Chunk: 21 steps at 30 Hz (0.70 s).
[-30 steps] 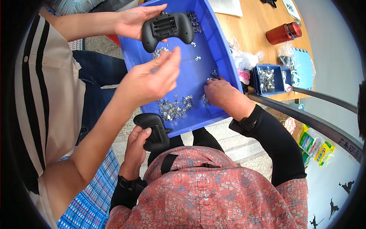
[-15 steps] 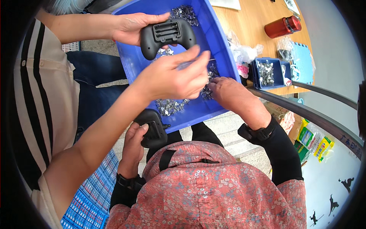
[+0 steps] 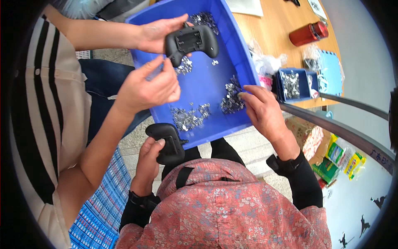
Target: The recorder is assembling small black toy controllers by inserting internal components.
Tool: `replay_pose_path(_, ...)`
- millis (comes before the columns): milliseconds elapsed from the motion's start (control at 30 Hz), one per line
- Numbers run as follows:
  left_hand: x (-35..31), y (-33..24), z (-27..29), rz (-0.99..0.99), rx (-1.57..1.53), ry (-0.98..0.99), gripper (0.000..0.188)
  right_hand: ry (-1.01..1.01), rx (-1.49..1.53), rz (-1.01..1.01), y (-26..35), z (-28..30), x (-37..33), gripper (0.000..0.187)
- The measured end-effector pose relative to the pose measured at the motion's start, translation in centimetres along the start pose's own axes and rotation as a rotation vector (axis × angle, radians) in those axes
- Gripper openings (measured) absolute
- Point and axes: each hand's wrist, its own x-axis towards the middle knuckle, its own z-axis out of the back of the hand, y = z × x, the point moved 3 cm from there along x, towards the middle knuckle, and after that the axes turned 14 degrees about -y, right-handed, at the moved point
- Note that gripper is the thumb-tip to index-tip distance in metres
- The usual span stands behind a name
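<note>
In my left hand (image 3: 148,159) is a black game controller (image 3: 166,141), gripped by one end, its recessed back partly visible. It hangs beside the near left corner of a blue plastic bin (image 3: 197,85). My right hand (image 3: 265,114) is over the bin's right side with the fingertips drawn together, at the edge of a pile of small shiny metal pieces (image 3: 232,98). Whatever those fingertips pinch is too small to tell. Across the bin, a co-worker's hand (image 3: 155,37) holds another black controller (image 3: 191,42), open battery bay showing. The co-worker's other hand (image 3: 151,87) grips a slim bluish thing.
More metal pieces (image 3: 188,118) lie in the bin's near left part. A wooden table (image 3: 273,27) at the right bears a red flask (image 3: 308,34), plastic bags and a small blue tray (image 3: 304,85). A metal rail (image 3: 331,120) juts out there. Blue crates (image 3: 101,203) stand lower left.
My right hand has lifted back toward the bin's right edge from the metal pile. The co-worker's free hand has drawn away left from their controller, which has shifted slightly right. My left hand keeps its controller.
</note>
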Motion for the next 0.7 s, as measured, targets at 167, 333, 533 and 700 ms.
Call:
replay_pose_path(167,-0.5,-0.5,-0.4,0.026,-0.027,0.028,0.025,-0.047,-0.079,-0.093,-0.3,-0.9,-1.3,0.037)
replay_pose_path(333,-0.2,-0.3,-0.3,-0.011,0.036,0.015,0.031,-0.064,-0.081,-0.114,-0.4,-1.9,-2.3,0.042)
replay_pose_path(533,-0.5,-0.7,-0.5,0.017,-0.006,0.001,0.025,-0.087,-0.086,-0.102,-0.4,-2.2,-2.2,0.038)
replay_pose_path(700,-0.3,-0.5,-0.3,0.027,0.006,0.012,0.025,-0.098,-0.093,-0.103,-0.4,-2.2,-2.2,0.038)
